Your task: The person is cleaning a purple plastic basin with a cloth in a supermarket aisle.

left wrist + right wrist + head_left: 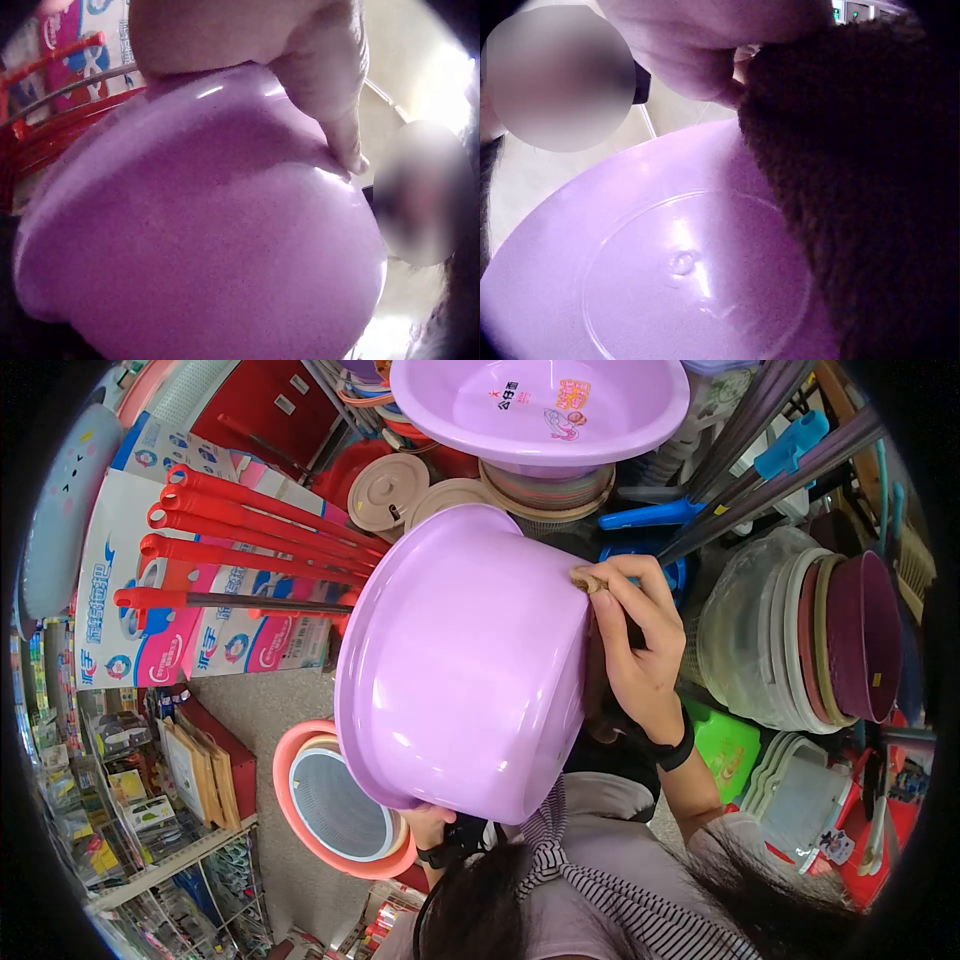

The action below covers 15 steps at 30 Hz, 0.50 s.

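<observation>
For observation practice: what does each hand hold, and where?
Left hand grips the purple basin by its lower rim; right hand pinches a brown cloth at its top.

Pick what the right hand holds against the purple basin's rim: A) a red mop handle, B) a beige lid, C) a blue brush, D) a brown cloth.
D: the right hand holds a brown cloth at the rim of the purple basin.
</observation>
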{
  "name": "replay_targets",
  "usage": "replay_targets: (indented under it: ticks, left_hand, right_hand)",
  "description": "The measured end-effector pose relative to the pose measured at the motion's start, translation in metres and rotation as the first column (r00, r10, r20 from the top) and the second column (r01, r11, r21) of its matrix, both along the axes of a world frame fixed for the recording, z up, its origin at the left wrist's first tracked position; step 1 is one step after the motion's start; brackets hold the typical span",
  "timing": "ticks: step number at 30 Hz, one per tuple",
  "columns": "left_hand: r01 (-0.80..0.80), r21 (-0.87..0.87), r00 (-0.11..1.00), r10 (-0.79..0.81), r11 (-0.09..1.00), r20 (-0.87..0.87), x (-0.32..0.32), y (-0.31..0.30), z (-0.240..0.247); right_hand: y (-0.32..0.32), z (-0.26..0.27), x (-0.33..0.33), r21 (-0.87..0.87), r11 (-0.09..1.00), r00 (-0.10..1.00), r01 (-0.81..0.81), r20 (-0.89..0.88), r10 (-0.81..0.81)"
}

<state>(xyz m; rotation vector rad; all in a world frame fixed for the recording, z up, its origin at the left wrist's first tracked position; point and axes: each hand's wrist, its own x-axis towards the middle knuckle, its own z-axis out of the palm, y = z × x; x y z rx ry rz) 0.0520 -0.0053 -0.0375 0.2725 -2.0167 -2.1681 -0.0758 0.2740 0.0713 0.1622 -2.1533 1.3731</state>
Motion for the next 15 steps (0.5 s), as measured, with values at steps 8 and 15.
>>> replay_targets:
  ticks: [8, 15]
  left_hand:
    - [0.249, 0.006, 0.912, -0.236, 0.969, 0.336, -0.01, -0.006, 0.012]
    - [0.575, 0.045, 0.56, -0.433, 0.817, 0.707, -0.024, -0.023, 0.028]
  right_hand:
    - [0.0, 0.007, 0.013, -0.026, 0.981, 0.982, -0.19, -0.02, 0.189]
    - [-0.025, -0.003, 0.028, 0.145, 0.913, 0.917, -0.381, -0.069, 0.393]
